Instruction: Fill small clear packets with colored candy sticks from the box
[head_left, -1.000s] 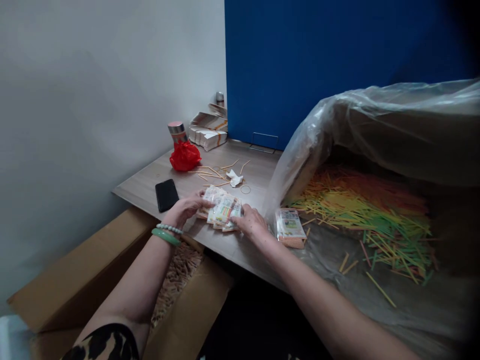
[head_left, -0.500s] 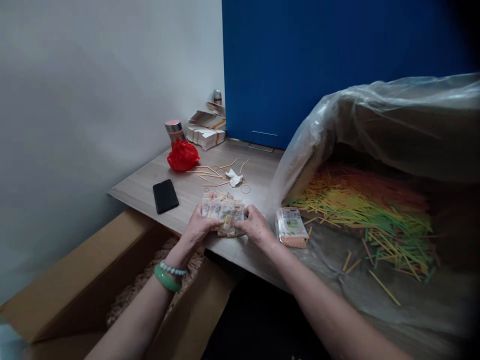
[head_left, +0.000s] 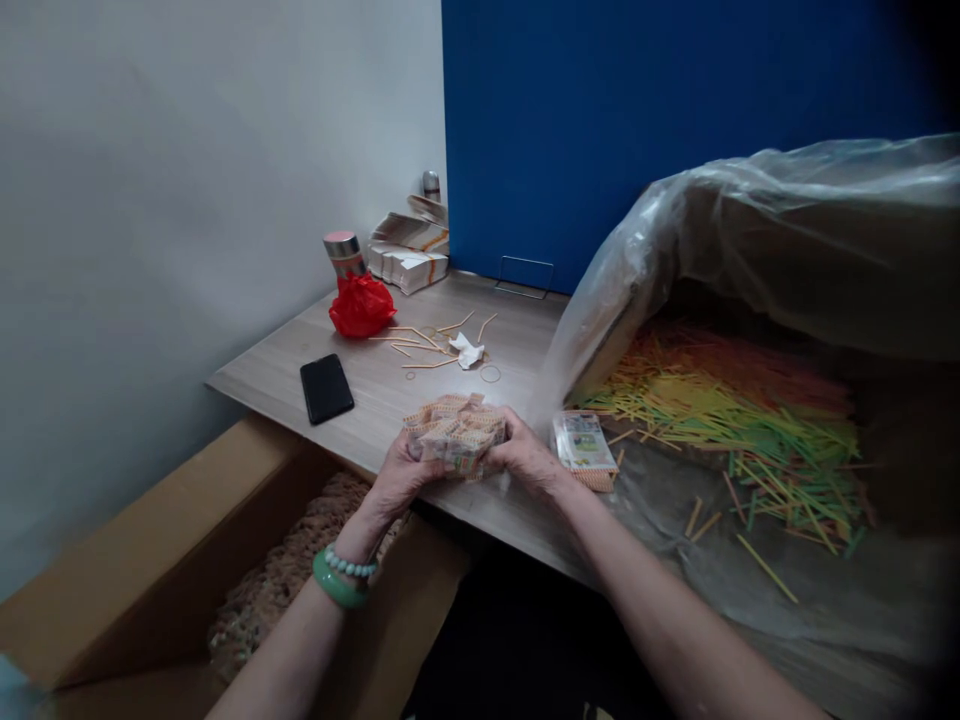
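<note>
The grip of both hands is closing around one loose bundle of small packets (head_left: 454,428), with the left hand (head_left: 401,478) pressing at its left side and the right hand (head_left: 520,450) pressing at its right. The bundle is sitting between them at the near edge of the surface (head_left: 517,335); whether its underside is touching, I cannot tell. Its striped orange edges are facing up unevenly, some packets jutting out past others.

The packets are looking slick, so uneven pressure could be making the middle ones slip out or fan apart. Because the bundle is sitting so near the edge, a slipping packet could be dropping into the open cardboard box (head_left: 161,540) below on the left, or to the floor. The right wrist is passing close beside a neat stack of packets (head_left: 585,446), and a knock from it could be toppling that stack towards the loose coloured sticks (head_left: 675,405).

Printing is showing on the stack's top packet, with a green patch on a pale ground, but the lettering is staying too small and blurred to read. The black phone (head_left: 327,389) is showing no readable mark, and no brand is standing out anywhere.
</note>
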